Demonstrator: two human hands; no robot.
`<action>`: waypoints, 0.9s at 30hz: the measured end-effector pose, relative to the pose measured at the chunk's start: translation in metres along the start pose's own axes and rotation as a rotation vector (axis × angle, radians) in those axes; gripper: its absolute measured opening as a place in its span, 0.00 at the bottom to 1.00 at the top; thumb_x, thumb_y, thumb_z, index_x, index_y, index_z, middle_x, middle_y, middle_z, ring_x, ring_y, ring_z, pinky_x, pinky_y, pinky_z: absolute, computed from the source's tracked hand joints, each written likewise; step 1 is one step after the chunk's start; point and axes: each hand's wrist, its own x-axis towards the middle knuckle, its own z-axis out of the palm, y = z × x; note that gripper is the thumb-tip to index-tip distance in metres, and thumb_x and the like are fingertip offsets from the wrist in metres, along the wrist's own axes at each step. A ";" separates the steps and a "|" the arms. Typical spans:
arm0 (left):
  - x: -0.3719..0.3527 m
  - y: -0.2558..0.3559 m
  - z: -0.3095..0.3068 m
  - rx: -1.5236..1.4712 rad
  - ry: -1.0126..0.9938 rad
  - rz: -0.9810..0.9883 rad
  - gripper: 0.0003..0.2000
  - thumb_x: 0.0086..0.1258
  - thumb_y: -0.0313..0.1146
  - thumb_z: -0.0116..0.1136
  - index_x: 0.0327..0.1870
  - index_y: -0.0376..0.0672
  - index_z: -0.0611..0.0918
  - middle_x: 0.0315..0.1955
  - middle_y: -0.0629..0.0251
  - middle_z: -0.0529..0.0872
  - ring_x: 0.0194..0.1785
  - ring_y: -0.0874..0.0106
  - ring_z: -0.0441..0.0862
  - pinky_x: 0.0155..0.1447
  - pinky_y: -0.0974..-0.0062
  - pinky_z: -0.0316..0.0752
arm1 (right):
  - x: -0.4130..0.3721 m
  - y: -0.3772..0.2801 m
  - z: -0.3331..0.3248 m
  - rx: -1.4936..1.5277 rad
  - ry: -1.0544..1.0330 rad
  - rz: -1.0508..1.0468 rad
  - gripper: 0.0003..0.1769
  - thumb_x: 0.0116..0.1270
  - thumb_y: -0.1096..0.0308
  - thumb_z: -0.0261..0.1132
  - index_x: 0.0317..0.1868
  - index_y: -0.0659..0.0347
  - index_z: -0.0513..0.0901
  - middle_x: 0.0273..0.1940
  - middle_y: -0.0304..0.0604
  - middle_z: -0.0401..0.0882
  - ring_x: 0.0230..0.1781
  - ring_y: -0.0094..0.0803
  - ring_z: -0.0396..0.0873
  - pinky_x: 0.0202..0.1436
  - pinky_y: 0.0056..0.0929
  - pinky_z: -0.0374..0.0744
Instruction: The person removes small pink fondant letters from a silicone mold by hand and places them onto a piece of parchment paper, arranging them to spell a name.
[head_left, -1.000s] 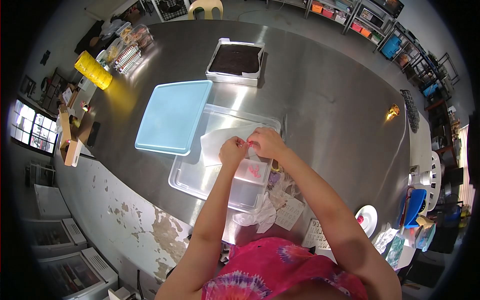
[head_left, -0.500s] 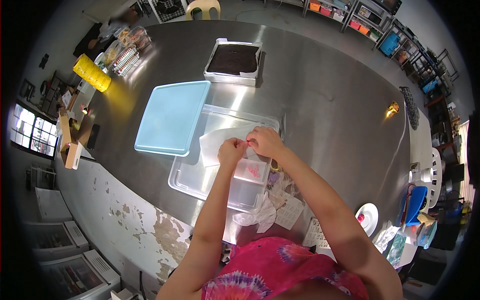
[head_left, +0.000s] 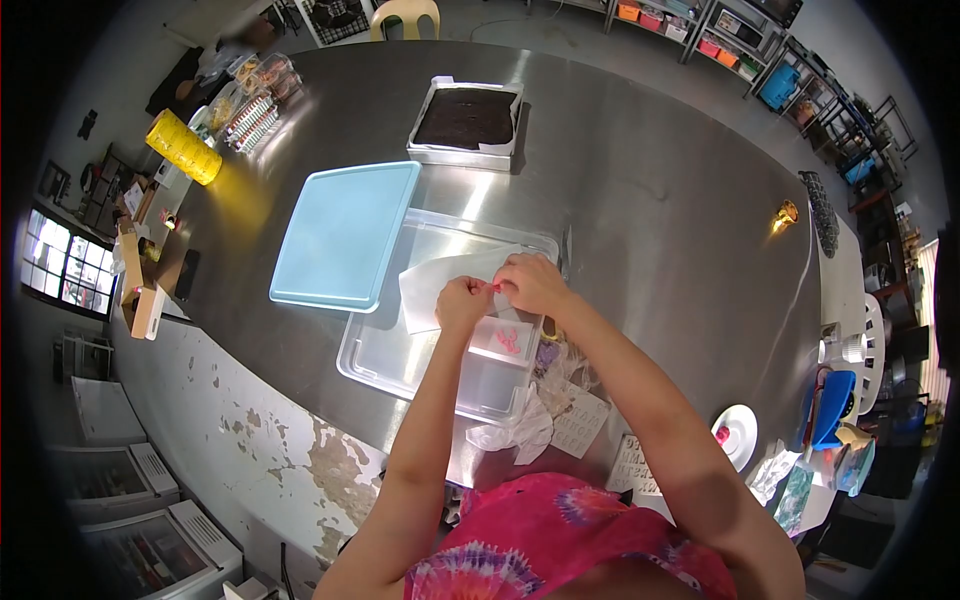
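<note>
Over a clear plastic container (head_left: 375, 368), my left hand (head_left: 462, 303) and my right hand (head_left: 534, 284) meet fingertip to fingertip. Both are closed in a pinch on a small pink-red piece (head_left: 496, 288), mostly hidden by the fingers. Beneath them lies a sheet of white paper (head_left: 420, 292). Just below my hands, several thin pink pieces (head_left: 507, 342) rest on a small white card or box (head_left: 483, 340). A light blue lid (head_left: 345, 235) leans over the container's far left corner.
A dark cake (head_left: 465, 118) sits in a paper-lined square pan. Near my body are crumpled white paper (head_left: 515, 428) and letter sheets (head_left: 582, 422). To the right, a white plate (head_left: 740, 438) holds a pink lump (head_left: 722, 435). A yellow roll (head_left: 184, 146) stands far left.
My fingers have shifted very slightly around the pink-red piece, and a little more of it shows. Everything else looks the same.
</note>
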 end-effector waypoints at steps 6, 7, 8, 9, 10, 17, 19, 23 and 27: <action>0.001 -0.001 -0.003 -0.016 -0.032 -0.017 0.12 0.50 0.44 0.60 0.29 0.47 0.85 0.23 0.67 0.84 0.32 0.67 0.83 0.39 0.70 0.75 | 0.000 0.003 0.004 0.045 0.023 0.067 0.07 0.50 0.72 0.59 0.30 0.53 0.82 0.29 0.44 0.77 0.33 0.43 0.77 0.38 0.41 0.73; 0.000 0.000 -0.004 -0.036 -0.040 -0.014 0.12 0.51 0.44 0.60 0.29 0.46 0.85 0.24 0.66 0.84 0.32 0.67 0.83 0.39 0.70 0.75 | -0.001 0.002 0.004 0.096 0.088 0.077 0.07 0.51 0.74 0.58 0.31 0.56 0.81 0.30 0.45 0.77 0.33 0.44 0.76 0.38 0.40 0.73; -0.001 0.001 -0.005 -0.057 -0.049 -0.011 0.12 0.52 0.44 0.59 0.29 0.46 0.85 0.24 0.66 0.84 0.32 0.66 0.83 0.39 0.70 0.75 | -0.003 0.000 0.003 0.146 0.153 0.088 0.07 0.52 0.76 0.58 0.32 0.58 0.80 0.31 0.46 0.77 0.34 0.45 0.76 0.39 0.39 0.73; -0.001 -0.001 -0.004 -0.055 -0.053 -0.010 0.12 0.52 0.44 0.59 0.29 0.46 0.85 0.24 0.66 0.84 0.32 0.66 0.83 0.39 0.70 0.75 | -0.005 -0.003 0.000 0.146 0.154 0.092 0.07 0.52 0.76 0.58 0.32 0.58 0.80 0.31 0.46 0.77 0.34 0.45 0.76 0.39 0.39 0.73; 0.000 -0.002 -0.004 -0.069 -0.057 -0.019 0.13 0.52 0.44 0.58 0.30 0.46 0.85 0.24 0.65 0.85 0.32 0.66 0.83 0.40 0.71 0.75 | -0.009 -0.005 -0.003 0.194 0.217 0.072 0.08 0.53 0.77 0.57 0.33 0.59 0.80 0.31 0.47 0.76 0.34 0.45 0.76 0.39 0.39 0.73; 0.010 -0.024 0.005 -0.429 -0.016 0.046 0.11 0.59 0.37 0.58 0.36 0.40 0.84 0.27 0.64 0.84 0.32 0.73 0.80 0.40 0.77 0.72 | -0.102 -0.039 -0.035 0.364 0.446 0.293 0.09 0.58 0.77 0.57 0.38 0.62 0.80 0.36 0.47 0.76 0.36 0.43 0.76 0.42 0.34 0.74; 0.008 -0.031 0.003 -0.507 0.025 0.111 0.09 0.60 0.35 0.58 0.36 0.39 0.83 0.28 0.66 0.83 0.29 0.76 0.77 0.37 0.79 0.70 | -0.149 -0.040 -0.045 0.222 0.452 0.344 0.08 0.58 0.77 0.58 0.38 0.63 0.81 0.37 0.47 0.77 0.36 0.37 0.77 0.38 0.27 0.75; -0.019 -0.020 -0.015 -0.691 0.081 0.127 0.07 0.64 0.33 0.58 0.37 0.42 0.83 0.25 0.77 0.76 0.21 0.87 0.63 0.24 0.87 0.57 | -0.242 -0.050 -0.067 0.199 0.478 0.553 0.09 0.57 0.80 0.58 0.38 0.64 0.80 0.36 0.47 0.77 0.34 0.38 0.78 0.34 0.28 0.77; -0.064 -0.002 -0.031 -0.790 0.003 0.161 0.06 0.65 0.31 0.57 0.39 0.40 0.82 0.24 0.77 0.76 0.19 0.88 0.59 0.22 0.88 0.54 | -0.316 -0.078 -0.093 0.027 0.573 0.775 0.09 0.57 0.81 0.57 0.38 0.65 0.79 0.36 0.49 0.78 0.32 0.42 0.79 0.34 0.30 0.78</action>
